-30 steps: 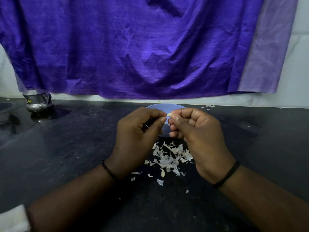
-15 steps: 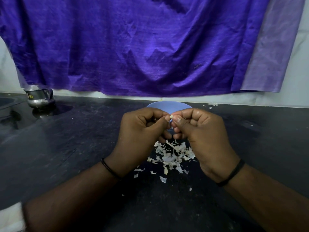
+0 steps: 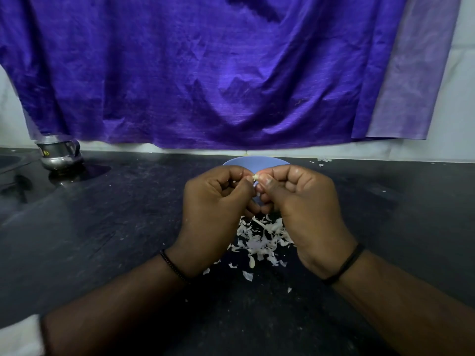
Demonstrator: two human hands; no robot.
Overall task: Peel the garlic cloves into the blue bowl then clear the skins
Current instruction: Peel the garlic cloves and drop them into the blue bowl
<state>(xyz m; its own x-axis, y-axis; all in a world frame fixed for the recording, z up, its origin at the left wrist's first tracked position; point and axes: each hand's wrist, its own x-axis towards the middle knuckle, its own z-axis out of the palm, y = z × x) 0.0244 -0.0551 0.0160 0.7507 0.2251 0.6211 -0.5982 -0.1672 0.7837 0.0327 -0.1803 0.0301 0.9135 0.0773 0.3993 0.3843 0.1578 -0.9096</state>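
We have both hands raised together over the near edge of the bowl (image 3: 255, 160), fingers curled, thumbs and forefingers meeting on one small clove (image 3: 255, 177). The left hand (image 3: 214, 209) pinches it from one side and the right hand (image 3: 305, 211) from the other; only a pale tip of the clove shows between the thumbnails, so we cannot tell how much skin it wears. The skins (image 3: 262, 236) lie in a loose heap on the counter (image 3: 102, 240), just this side of the bowl and under our wrists, with stray flakes scattered nearer us and a few beyond the bowl near the wall. The bowl's inside is hidden by our hands, so we cannot say how many cloves it holds. The main risk, as we judge it, is the clove itself: it is small and likely slick, and a hard pull could shoot it out of our pinch onto the counter or into the heap, where it would be hard to find among the flakes. Peel torn off here could also drop into the bowl, since our fingers sit partly above it. And the skins look light, so a careless sweep of a forearm could spread them wider and make clearing slower.
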